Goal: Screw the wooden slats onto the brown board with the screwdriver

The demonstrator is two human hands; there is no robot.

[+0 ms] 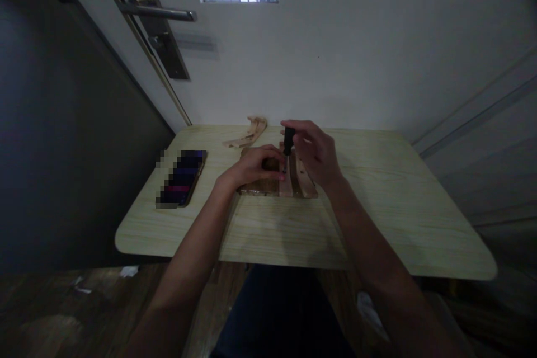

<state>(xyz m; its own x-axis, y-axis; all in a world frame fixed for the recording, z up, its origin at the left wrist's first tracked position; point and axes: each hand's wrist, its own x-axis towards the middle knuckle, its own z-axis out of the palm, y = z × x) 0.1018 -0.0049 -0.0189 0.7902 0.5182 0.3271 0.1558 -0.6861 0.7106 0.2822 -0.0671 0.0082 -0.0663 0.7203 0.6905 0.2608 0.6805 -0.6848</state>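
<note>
My right hand is closed around the black handle of a screwdriver, which stands nearly upright. Its shaft points down at a small dark screw on a light wooden piece. Thumb and fingers of my left hand curve round to that piece, steadying it close beside the screwdriver tip. Beneath lies a brown wooden board with a glossy front edge. A second light strip runs along the board's right side, partly covered by my right hand.
A curved light wooden piece lies behind the board. On the left of the pale wood-grain table rests a phone, its screen partly pixelated. A white door with a metal handle stands right behind the table.
</note>
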